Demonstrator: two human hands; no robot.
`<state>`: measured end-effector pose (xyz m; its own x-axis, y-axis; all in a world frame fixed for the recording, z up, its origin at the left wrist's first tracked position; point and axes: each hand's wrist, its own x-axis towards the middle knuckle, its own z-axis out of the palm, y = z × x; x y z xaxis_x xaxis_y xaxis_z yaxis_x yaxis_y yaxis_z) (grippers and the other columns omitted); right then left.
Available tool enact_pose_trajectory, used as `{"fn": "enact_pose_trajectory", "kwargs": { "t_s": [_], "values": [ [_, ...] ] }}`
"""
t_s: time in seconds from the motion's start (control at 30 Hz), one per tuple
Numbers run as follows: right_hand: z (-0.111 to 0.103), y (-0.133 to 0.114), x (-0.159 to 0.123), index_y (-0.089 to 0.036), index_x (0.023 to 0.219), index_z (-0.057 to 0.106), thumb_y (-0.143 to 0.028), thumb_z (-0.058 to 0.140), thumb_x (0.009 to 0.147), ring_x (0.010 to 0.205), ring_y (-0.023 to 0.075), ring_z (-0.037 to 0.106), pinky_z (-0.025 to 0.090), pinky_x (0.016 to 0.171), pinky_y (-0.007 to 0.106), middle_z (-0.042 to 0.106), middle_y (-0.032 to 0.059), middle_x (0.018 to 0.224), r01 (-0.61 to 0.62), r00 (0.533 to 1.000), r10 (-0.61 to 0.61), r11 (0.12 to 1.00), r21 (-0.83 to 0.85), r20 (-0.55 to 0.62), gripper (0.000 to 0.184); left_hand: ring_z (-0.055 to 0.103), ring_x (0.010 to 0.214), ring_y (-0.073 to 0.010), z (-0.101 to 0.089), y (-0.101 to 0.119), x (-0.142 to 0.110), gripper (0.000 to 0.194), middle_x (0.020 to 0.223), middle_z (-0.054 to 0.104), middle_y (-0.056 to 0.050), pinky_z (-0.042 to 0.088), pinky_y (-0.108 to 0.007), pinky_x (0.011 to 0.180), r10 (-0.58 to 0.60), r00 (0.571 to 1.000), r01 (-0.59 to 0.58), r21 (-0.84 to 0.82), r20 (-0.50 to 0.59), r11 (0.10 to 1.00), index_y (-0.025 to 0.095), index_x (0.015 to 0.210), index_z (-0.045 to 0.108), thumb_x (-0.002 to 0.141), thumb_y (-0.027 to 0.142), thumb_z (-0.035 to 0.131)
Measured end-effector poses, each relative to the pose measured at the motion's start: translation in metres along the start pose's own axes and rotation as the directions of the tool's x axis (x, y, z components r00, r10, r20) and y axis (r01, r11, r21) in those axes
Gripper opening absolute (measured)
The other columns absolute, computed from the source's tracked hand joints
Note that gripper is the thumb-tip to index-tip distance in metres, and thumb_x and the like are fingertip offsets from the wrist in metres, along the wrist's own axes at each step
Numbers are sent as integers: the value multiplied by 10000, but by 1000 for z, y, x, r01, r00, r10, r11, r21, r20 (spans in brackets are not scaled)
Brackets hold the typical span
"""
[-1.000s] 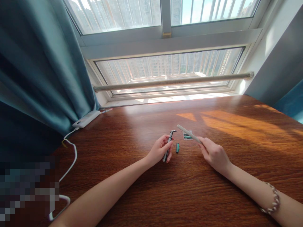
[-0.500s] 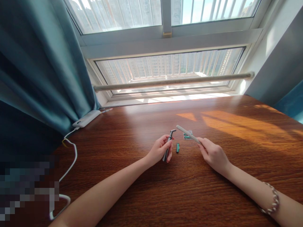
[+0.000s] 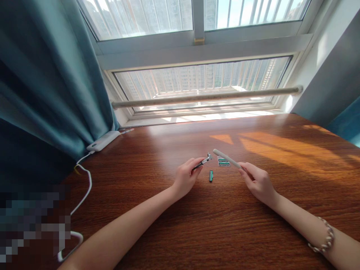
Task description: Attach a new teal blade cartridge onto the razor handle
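Black and green, the loose cartridge (image 3: 210, 176) lies on the table (image 3: 210, 232) between my two hands, just right of my left fingertips and slightly closer to me than they are. Its long axis runs roughly from near to far. My left hand (image 3: 186, 177) is the nearer one; my right hand (image 3: 260, 183) stays out to the right. Both are full: the left thumb and fingers close around a black-and-silver razor handle (image 3: 200, 164), slanting toward the far right corner, while the right fingers pinch one end of a pale rod (image 3: 226, 157) that angles toward the far left. Beyond the loose cartridge, the handle's head and the rod's tip face each other, with a small gap in this view. A clear case (image 3: 219, 165) with two cartridges (image 3: 224, 164) set crosswise sits close by the rod; I can't tell how high the rod is held.

The table's far edge follows the sill (image 3: 197, 118) under a window (image 3: 182, 78), a pale pipe (image 3: 174, 100) spanning it. Sunlight (image 3: 278, 153) warms the right side. Toward the far left corner, a white device (image 3: 104, 141) rests against a blue curtain (image 3: 50, 75), its cable (image 3: 90, 183) looping toward me.
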<state>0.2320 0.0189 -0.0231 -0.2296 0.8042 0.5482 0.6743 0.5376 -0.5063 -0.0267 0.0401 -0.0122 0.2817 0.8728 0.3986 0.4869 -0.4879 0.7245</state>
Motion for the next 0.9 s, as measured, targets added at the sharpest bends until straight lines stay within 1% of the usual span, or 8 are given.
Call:
{"fn": "enact_pose_trajectory", "kwargs": {
  "t_s": [0.1, 0.23, 0.3, 0.4, 0.57, 0.7, 0.83, 0.9],
  "values": [
    [-5, 0, 0, -186, 998, 566, -271, 426, 864, 637, 129, 566, 410, 591, 224, 607, 23, 760, 63, 998, -61, 996, -63, 30, 212, 460, 636, -99, -3, 1, 1, 294, 780, 546, -4, 351, -212, 603, 13, 999, -2, 223, -48, 975, 259, 1143, 528, 870, 292, 427],
    [-5, 1, 0, -201, 999, 586, -287, 429, 866, 622, 122, 566, 388, 586, 215, 596, 10, 717, 99, 994, -88, 978, -184, 71, 223, 463, 638, -95, -3, 2, -2, 295, 759, 546, 5, 329, -199, 589, 52, 997, -27, 368, -60, 929, 286, 1145, 538, 876, 293, 416],
    [-3, 2, 0, -211, 988, 596, -304, 429, 867, 618, 120, 569, 385, 587, 213, 600, 6, 722, 62, 997, -49, 968, -244, 60, 226, 473, 656, -96, -2, 1, -3, 286, 776, 560, 4, 326, -198, 594, 78, 995, -44, 418, -64, 908, 291, 1128, 554, 872, 298, 428],
    [-1, 3, 0, -207, 972, 598, -320, 421, 870, 587, 111, 559, 378, 566, 209, 605, 3, 728, -23, 1000, 24, 964, -266, 1, 233, 479, 667, -98, -1, 1, -4, 284, 780, 570, 4, 321, -200, 594, 90, 994, -51, 467, -62, 883, 292, 1125, 557, 872, 303, 429],
    [1, 1, -2, -227, 1029, 584, -317, 417, 879, 648, 120, 581, 380, 594, 206, 603, 3, 735, 102, 993, -78, 956, -276, 94, 242, 490, 695, -104, -1, 2, -5, 289, 780, 577, 7, 318, -206, 602, 106, 994, -74, 507, -33, 858, 298, 1135, 547, 878, 309, 417],
    [2, 0, -3, -216, 1038, 576, -313, 410, 885, 664, 126, 589, 378, 600, 212, 615, 13, 768, 43, 999, -36, 941, -336, 28, 246, 490, 691, -103, -1, 2, -6, 285, 785, 580, 9, 319, -208, 602, 103, 994, -75, 517, -26, 853, 295, 1126, 553, 879, 315, 411],
    [2, 0, -4, -231, 1047, 572, -321, 404, 887, 649, 124, 588, 375, 589, 211, 616, 7, 761, 83, 994, -56, 942, -325, 92, 250, 494, 699, -102, 0, 0, -7, 290, 799, 584, 14, 322, -206, 607, 108, 994, -86, 518, -13, 851, 317, 1141, 538, 878, 308, 415],
    [2, 0, -4, -234, 1040, 575, -329, 405, 885, 649, 130, 589, 372, 583, 216, 615, 6, 752, 52, 997, -27, 938, -342, 78, 249, 496, 700, -102, 0, 0, -7, 287, 801, 588, 14, 324, -205, 607, 114, 993, -93, 519, -9, 849, 322, 1135, 543, 876, 302, 420]
  ]
}}
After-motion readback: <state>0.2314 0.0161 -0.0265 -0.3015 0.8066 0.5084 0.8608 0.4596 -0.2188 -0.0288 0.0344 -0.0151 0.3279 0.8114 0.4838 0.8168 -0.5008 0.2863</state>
